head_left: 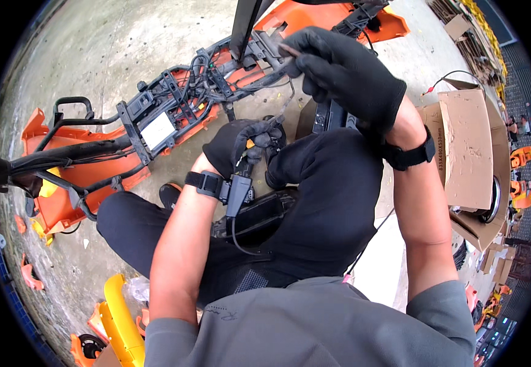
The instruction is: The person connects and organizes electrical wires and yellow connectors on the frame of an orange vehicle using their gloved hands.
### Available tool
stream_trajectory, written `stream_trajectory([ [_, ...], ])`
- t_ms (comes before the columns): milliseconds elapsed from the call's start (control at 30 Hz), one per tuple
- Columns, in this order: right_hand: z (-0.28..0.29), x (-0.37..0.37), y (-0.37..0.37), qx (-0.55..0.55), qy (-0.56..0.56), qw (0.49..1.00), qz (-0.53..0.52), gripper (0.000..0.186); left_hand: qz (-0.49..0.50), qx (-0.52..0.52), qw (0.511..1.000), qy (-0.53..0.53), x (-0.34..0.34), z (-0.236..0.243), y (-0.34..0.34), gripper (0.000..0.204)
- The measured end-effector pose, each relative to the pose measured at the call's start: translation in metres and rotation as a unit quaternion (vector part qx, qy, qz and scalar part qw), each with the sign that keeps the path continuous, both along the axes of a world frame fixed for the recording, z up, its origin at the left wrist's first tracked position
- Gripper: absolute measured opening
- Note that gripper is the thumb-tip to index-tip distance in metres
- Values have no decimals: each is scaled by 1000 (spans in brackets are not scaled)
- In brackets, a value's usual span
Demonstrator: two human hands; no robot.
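My left hand [232, 147], in a black glove, is closed in front of my knees. A thin grey wire [291, 98] runs up from its fingers toward the vehicle frame, and a small yellow-orange piece [250, 144] shows between them. Higher and to the right, my gloved right hand [345, 70] pinches a thin reddish-brown stick-like piece [289, 50]; the glove hides its other end. Beyond both hands lies the vehicle frame [137, 131], black tubes over orange panels, with bundled cables [201, 76] along its middle and a white label [158, 130].
A dark upright bar [244, 27] rises from the frame. To the right stands an open cardboard box [468, 153]. Yellow [121, 318] and orange plastic panels [30, 274] lie on the concrete floor at left. A black case-like object [332, 116] sits beyond my right knee.
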State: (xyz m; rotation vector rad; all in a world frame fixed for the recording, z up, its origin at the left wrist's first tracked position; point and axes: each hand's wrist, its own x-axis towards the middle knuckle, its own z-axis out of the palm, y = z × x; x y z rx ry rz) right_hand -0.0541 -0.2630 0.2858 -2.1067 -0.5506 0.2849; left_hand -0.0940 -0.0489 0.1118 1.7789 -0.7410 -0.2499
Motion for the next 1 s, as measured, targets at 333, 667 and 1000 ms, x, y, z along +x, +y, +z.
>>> stream_trajectory([
  [333, -53, 7, -18, 45, 38, 998, -16, 20, 16, -444, 713, 543, 20, 11, -12, 48],
  [667, -81, 23, 3, -8, 1, 1000, -30, 23, 71, -457, 775, 431, 42, 17, -7, 42],
  [1000, -110, 40, 14, -39, -145, 988, 38, 24, -47, -542, 685, 486, 47, -1, 13, 33],
])
